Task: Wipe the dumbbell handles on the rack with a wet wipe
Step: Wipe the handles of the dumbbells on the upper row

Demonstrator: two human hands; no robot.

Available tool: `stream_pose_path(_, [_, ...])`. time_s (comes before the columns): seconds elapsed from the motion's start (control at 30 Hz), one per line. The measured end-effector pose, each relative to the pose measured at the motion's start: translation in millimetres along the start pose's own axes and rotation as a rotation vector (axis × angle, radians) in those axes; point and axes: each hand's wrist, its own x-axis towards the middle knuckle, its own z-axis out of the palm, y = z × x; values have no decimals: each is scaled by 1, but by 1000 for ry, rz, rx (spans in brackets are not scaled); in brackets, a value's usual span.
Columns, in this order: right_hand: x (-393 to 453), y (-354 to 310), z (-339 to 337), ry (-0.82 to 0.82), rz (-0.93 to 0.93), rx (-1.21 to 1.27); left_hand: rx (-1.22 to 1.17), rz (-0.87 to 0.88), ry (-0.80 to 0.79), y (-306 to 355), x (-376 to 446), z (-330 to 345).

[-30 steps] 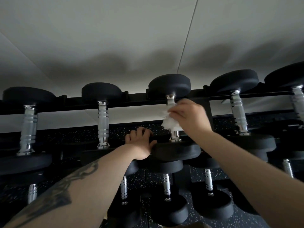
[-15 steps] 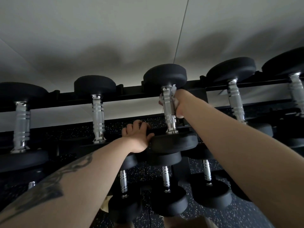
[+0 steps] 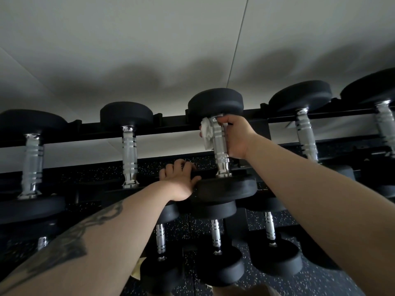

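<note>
A person's right hand (image 3: 234,137) wraps a white wet wipe (image 3: 207,133) around the top of a chrome dumbbell handle (image 3: 220,146) on the upper tier of a black rack (image 3: 171,127), the grip clenched around wipe and handle. The left hand (image 3: 181,180) rests fingers-curled over the rack's front rail, thumb against the dumbbell's near weight head (image 3: 226,189).
</note>
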Motion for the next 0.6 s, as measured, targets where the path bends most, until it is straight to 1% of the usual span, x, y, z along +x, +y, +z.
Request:
stream_pose_path(0.17, [-12,25,-20,163,-199,-99,1,15,-8,0,1,0])
stream_pose_path(0.2, [-15,24,-23,207,-252,-155,-6,20,-10,-1,1,0])
stream_pose_path(0.3, [-15,12,-12,353,-363,-467,-21,24,-10,-1,1,0])
stream_pose_path(0.4, [-17,4,11,442,-354,-621,-13,14,-11,-2,1,0])
stream_pose_path(0.5, [-29,15,-3,449,-369,-714,-5,20,-8,-2,0,1])
stream_pose_path(0.6, [-43,27,-27,359,-397,-746,-6,15,-6,-2,0,1])
